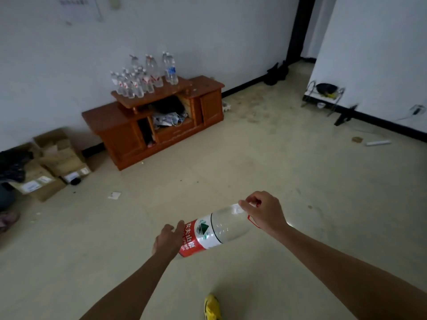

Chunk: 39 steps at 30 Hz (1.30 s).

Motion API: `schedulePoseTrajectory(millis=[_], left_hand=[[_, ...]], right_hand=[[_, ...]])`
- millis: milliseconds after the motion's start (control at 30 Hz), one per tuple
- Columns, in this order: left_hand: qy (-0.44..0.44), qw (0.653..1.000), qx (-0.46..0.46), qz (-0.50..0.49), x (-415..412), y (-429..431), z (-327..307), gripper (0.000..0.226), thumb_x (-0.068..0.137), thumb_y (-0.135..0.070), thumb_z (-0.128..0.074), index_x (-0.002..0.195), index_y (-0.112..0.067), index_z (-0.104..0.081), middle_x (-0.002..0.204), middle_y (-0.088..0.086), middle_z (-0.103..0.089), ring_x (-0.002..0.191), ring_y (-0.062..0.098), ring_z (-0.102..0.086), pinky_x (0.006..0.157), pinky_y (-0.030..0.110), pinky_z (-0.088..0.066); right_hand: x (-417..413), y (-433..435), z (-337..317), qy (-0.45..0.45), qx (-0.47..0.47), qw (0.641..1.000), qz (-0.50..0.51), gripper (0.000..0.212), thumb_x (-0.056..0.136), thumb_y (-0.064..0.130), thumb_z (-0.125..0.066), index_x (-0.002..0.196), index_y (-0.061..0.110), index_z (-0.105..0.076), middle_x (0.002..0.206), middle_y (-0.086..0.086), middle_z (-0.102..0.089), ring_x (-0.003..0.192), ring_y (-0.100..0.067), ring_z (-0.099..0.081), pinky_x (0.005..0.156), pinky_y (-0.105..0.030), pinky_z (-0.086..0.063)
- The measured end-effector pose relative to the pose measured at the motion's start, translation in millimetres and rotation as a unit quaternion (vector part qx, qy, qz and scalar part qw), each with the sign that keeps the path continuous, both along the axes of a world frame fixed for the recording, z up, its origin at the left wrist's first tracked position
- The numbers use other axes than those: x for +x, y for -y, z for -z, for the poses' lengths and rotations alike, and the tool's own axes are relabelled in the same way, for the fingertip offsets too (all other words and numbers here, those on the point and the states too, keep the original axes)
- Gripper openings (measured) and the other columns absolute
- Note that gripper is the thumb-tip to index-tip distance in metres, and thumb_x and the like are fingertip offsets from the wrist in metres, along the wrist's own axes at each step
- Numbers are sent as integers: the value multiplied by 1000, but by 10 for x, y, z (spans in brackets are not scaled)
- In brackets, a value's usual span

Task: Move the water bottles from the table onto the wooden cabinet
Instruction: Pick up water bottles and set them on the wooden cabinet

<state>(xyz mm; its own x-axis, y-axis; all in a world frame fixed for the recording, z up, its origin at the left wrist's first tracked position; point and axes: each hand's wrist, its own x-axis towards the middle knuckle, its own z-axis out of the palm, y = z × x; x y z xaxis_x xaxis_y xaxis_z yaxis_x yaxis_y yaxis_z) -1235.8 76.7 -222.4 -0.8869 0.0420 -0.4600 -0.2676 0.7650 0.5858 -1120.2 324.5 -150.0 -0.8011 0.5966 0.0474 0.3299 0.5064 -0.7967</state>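
We carry a large water bottle sideways, right hand gripping its neck, left hand cupping its base, wooden cabinet at eleven o'clock.

Pale, scuffed tile floor spreads under dim light; plain white walls edged with black skirting; flattened brown cardboard boxes lie far left — a dark doorway opens far right, a small metal wire rack near it.

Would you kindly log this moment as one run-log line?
carrying | bottle sideways | right hand at neck | left hand at base | cabinet ahead, already holding bottles
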Motion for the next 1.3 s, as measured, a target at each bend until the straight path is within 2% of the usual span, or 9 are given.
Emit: schedulePoseTrajectory(millis=[100, 267, 400, 667, 800, 933, 1067, 1300], left_hand=[[-4, 1000, -1, 2, -897, -199, -59, 65, 91, -65, -39, 128, -13, -54, 117, 11, -66, 102, 28, -63, 94, 40, -50], [-28, 999, -21, 12, -2088, -561, -248, 66, 89, -68, -39, 126, -16, -56, 120, 11, -66, 108, 29, -61, 94, 36, -47], [-28, 999, -9, 20, -2817, -936, -265, 68, 88, -69, -38, 127, -16, -54, 119, 10, -66, 104, 28, -63, 94, 39, -49], [-12, 1000, -4, 6, -4595, -2031, -57, 67, 89, -67, -38, 129, -15, -52, 115, 7, -67, 94, 25, -64, 86, 43, -55], [-5, 1000, 12, -17, -5483, -2570, -136, 69, 89, -69, -37, 132, -17, -50, 121, 10, -64, 102, 28, -63, 90, 46, -53], [15, 998, 28, -50, -6223, -2926, -193, 71, 84, -72, -36, 129, -19, -51, 118, 10, -64, 101, 29, -63, 89, 47, -54], [16, 997, 28, -76, -6906, -3116, -240, 63, 91, -64, -37, 130, -16, -49, 119, 12, -63, 100, 29, -62, 88, 44, -54], [21, 993, 61, -95, -8862, -3417, -88, 63, 90, -62, -39, 129, -14, -52, 113, 10, -65, 95, 26, -64, 85, 42, -55]], right_hand=[[-934, -221, -55, 3, 2, 1000, 4, 16, 75, 36, -73, 66, 28, -62, 72, 2, -60, 70, -12, -58, 68, -25, -40], [-1992, -582, -214, 8, 19, 1000, 5, 18, 78, 34, -72, 68, 28, -60, 73, 0, -58, 70, -15, -55, 68, -25, -37], [-2694, -956, -274, 8, 14, 1000, 5, 19, 75, 45, -64, 67, 30, -58, 74, 0, -60, 73, -17, -57, 70, -26, -38], [-4682, -2145, -51, 36, 3, 999, -12, 25, 79, 39, -67, 63, 26, -55, 72, 3, -62, 78, -19, -58, 69, -27, -38], [-5740, -2733, -223, 40, 30, 998, -27, 20, 80, 39, -65, 67, 25, -58, 74, 1, -61, 78, -20, -58, 70, -28, -40], [-6708, -3125, -393, 41, 49, 996, -57, 19, 80, 37, -66, 68, 22, -61, 70, 3, -62, 73, -18, -59, 67, -28, -42], [-7508, -3271, -449, 38, 51, 994, -93, 18, 79, 38, -67, 69, 24, -61, 66, 7, -59, 67, -10, -57, 58, -23, -37], [-9469, -3574, -303, 27, 34, 993, -107, 21, 76, 36, -71, 65, 22, -60, 62, 7, -59, 63, -10, -57, 58, -25, -41]])
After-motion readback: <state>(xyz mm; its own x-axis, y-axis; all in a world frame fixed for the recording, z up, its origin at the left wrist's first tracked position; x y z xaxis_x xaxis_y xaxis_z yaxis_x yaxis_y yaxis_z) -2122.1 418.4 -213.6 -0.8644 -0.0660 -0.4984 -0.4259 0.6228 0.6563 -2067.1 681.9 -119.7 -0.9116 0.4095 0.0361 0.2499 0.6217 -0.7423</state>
